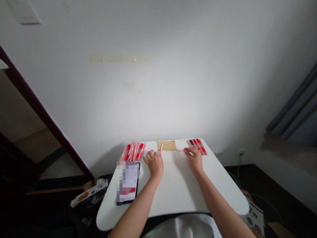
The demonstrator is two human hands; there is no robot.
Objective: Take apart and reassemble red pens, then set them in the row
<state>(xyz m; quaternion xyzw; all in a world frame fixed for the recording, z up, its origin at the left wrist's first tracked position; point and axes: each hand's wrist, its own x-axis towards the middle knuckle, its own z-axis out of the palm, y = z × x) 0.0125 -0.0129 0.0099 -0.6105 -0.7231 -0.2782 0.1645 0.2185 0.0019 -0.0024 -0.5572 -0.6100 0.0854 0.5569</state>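
My left hand is over the middle of the white table, palm down. A slim pink-and-white pen sticks up from its thumb side, pinched there, while the other fingers are loosely spread. To the right, my right hand pinches a second thin pink pen that points left, lying nearly level. Whether either one is a whole pen or just a part is too small to tell. Between and beyond the hands lies a tan rectangular piece, like card or paper, at the table's back edge.
A heap of pink and red pens lies at the back left. Several pens, one with black, form a row at the back right. A partly blurred phone or tablet rests at the left of the white table, against the wall.
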